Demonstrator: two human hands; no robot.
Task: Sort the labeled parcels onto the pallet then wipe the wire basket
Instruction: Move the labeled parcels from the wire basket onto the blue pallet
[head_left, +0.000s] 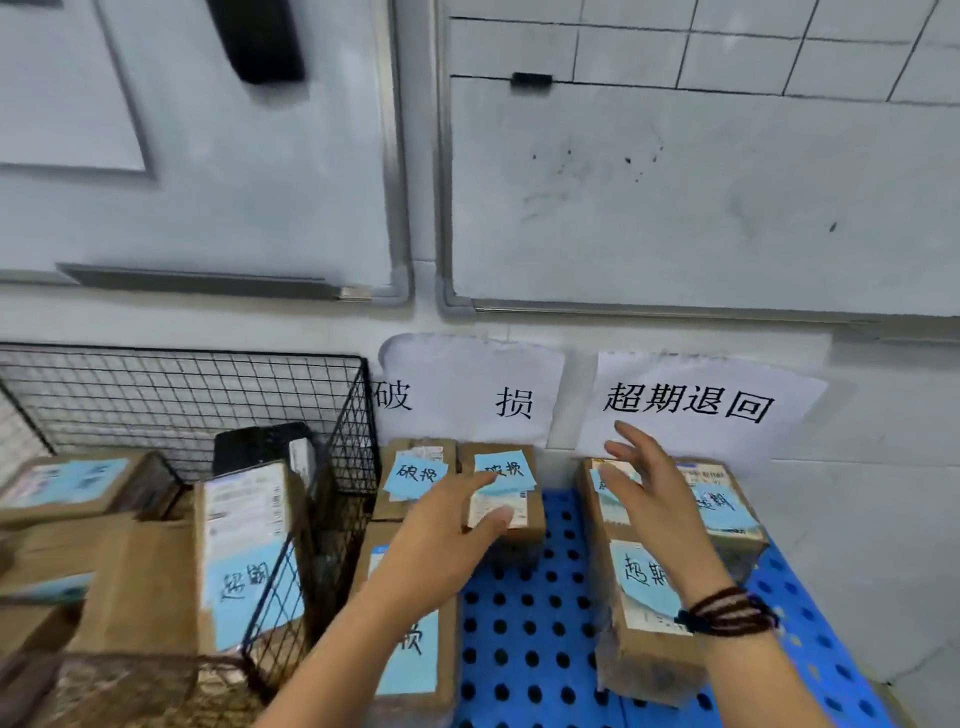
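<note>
A blue perforated pallet (524, 623) lies on the floor against the wall. Brown parcels with light-blue handwritten notes stand on it in two groups. My left hand (441, 530) rests on the far middle parcel (511, 506), thumb along its front edge, fingers on its note. My right hand (652, 488) hovers open, fingers spread, above the right-hand parcels (727, 514), holding nothing. A black wire basket (291, 587) at the left holds several more noted parcels (244, 551).
Two paper signs (691, 405) with printed characters are taped to the wall behind the pallet. Whiteboards hang above. A dark object (260, 441) stands at the back of the basket. A beaded bracelet circles my right wrist.
</note>
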